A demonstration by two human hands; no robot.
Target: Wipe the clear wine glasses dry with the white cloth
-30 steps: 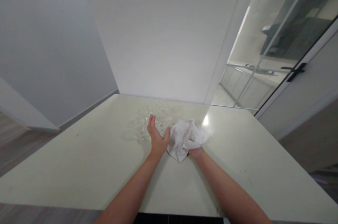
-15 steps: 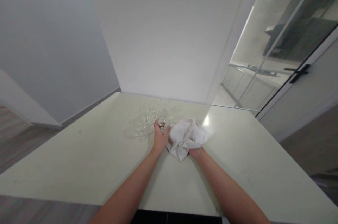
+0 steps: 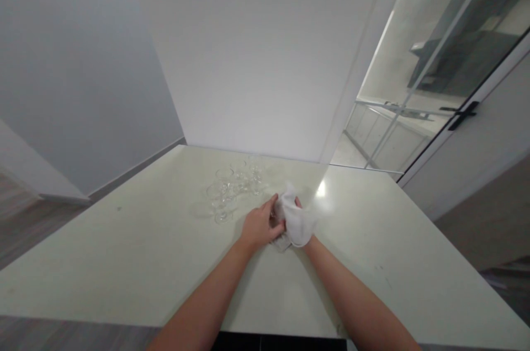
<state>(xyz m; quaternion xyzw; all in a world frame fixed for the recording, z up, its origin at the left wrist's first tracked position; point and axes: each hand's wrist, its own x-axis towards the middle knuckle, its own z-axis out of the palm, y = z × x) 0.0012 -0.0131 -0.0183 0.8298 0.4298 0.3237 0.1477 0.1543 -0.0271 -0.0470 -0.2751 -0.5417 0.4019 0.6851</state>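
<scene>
Cloth (image 3: 298,224) lay between hands, above worktop (image 3: 124,262); its longer side seemed to run away from person. Left hand (image 3: 259,225) was at left edge of cloth, fingers curved, thumb apart from them; could not tell if clear thing was gripped there. Right hand (image 3: 309,243) was mostly hidden behind cloth, its grip not visible. Glasses (image 3: 224,192) stood left of cloth and farther, left hand being nearer.

The left hand (image 3: 257,227) has left the group of glasses (image 3: 232,188) and now meets the cloth (image 3: 298,223), fingers curled around what looks like a clear glass (image 3: 273,219). The cloth, spread wider before, is bunched upward, baring fingertips of the right hand (image 3: 308,243).
</scene>
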